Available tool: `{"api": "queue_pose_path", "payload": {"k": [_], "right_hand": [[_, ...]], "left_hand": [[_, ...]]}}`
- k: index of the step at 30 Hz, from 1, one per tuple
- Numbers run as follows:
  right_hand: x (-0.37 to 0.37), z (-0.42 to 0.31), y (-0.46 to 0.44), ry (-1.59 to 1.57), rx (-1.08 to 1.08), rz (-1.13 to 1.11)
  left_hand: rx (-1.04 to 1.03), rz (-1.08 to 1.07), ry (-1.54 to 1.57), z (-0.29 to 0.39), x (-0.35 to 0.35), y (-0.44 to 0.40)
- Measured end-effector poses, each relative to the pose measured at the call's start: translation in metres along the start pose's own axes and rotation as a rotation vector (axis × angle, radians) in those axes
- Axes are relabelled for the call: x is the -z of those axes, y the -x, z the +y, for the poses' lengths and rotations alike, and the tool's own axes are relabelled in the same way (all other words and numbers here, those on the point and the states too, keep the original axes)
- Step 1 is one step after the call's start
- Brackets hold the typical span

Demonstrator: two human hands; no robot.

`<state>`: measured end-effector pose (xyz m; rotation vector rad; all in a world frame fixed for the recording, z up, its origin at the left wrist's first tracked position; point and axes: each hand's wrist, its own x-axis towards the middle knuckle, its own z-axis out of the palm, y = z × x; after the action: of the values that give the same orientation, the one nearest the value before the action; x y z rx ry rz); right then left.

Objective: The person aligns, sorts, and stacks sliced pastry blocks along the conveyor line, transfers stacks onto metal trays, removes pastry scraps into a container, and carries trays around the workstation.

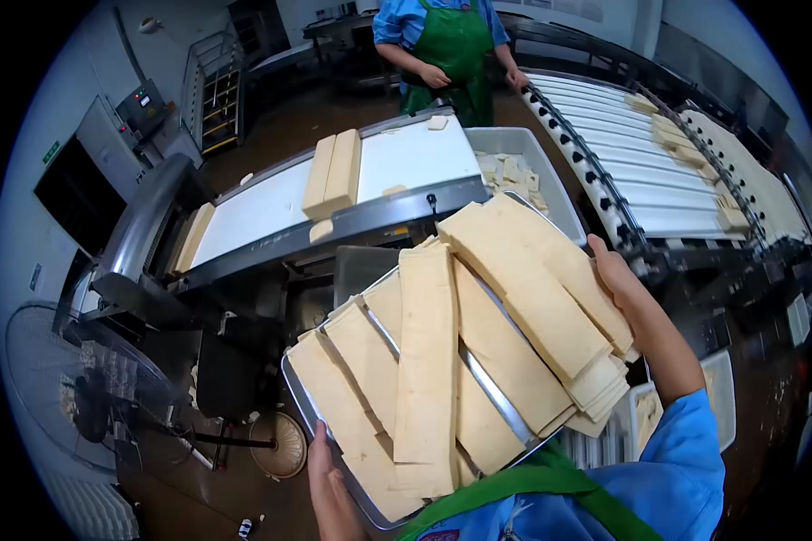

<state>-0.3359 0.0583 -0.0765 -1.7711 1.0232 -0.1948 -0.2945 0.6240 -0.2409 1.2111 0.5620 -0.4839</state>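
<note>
A metal tray [496,398], tilted in front of my body, carries several stacks of long, pale-yellow sheets [426,352] cut in strips. Some stacks lie across others, and a fanned stack [537,288] overhangs the right side. My left hand [327,482] is closed on the tray's near left edge, thumb up along the rim. At the far right side my right hand [613,275] holds the tray beside the fanned stack; most of its fingers are hidden under the load.
Beyond the tray, a white conveyor belt [415,162] carries two pale blocks [332,176]. A white bin [550,194] with scraps stands at its end. A person in a green apron [451,45] stands behind, near a slatted conveyor [595,135]. A floor fan [95,406] stands at left.
</note>
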Motion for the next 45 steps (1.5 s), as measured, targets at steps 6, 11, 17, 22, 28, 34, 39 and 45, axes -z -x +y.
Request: {"api": "queue_pose_path", "payload": {"k": [6,11,17,22,28,34,39,45], "right_hand": [[-0.01,-0.099,-0.147,0.151,0.076,-0.083],[-0.031,-0.204,-0.243,0.233,0.109,-0.255],[-0.098,-0.286,-0.363,0.323,0.219,-0.32],[-0.169,-0.327,-0.448,0.412,0.179,-0.219],[-0.245,-0.369,-0.514,0.509,0.216,-0.193],[-0.304,-0.378,-0.587,0.495,0.037,-0.408],[-0.326,-0.382,-0.62,0.288,-0.158,-0.56],[-0.29,-0.404,-0.559,0.889,0.739,-0.345]], "left_hand": [[0.066,0.116,0.183,0.049,-0.12,-0.006],[0.048,0.275,0.284,0.056,-0.197,-0.026],[0.077,0.299,0.547,0.068,-0.286,-0.065],[0.099,0.348,0.709,0.067,-0.331,-0.115],[0.232,0.369,0.776,0.091,-0.383,-0.154],[0.146,0.196,0.585,0.034,-0.424,-0.184],[0.247,0.157,0.276,0.03,-0.441,-0.187],[-0.026,-0.064,-0.539,0.117,-0.405,-0.172]]}}
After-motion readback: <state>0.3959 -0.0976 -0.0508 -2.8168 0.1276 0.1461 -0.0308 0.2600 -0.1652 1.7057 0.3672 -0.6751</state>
